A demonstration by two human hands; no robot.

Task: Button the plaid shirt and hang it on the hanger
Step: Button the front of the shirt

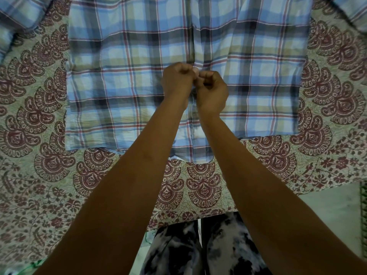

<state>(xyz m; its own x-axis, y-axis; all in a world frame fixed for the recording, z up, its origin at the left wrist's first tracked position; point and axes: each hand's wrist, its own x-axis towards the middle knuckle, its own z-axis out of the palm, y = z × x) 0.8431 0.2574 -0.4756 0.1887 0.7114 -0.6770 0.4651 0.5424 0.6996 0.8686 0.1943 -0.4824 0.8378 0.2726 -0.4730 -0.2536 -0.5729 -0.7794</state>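
- The plaid shirt (139, 76) lay flat, front side up, on a patterned bedspread (39, 185), hem toward the person and upper part running out of the top of the view.
- The shirt's two front panels met along a vertical placket near the centre of the view.
- The left hand (175, 81) was curled, fingers folded in, pinching the placket edge from the left side.
- The right hand (212, 92) was likewise curled, gripping the placket fabric from the right side.
- Both hands touched each other at the thumbs, directly over the placket, roughly at the shirt's lower-middle height.
- The button itself was hidden by the fingers; whether it was fastened could not be told.
- Both forearms were bare and extended forward over the bedspread's near edge.
- Black-and-white patterned trousers (198, 251) showed at the bottom centre, below the bedspread edge.
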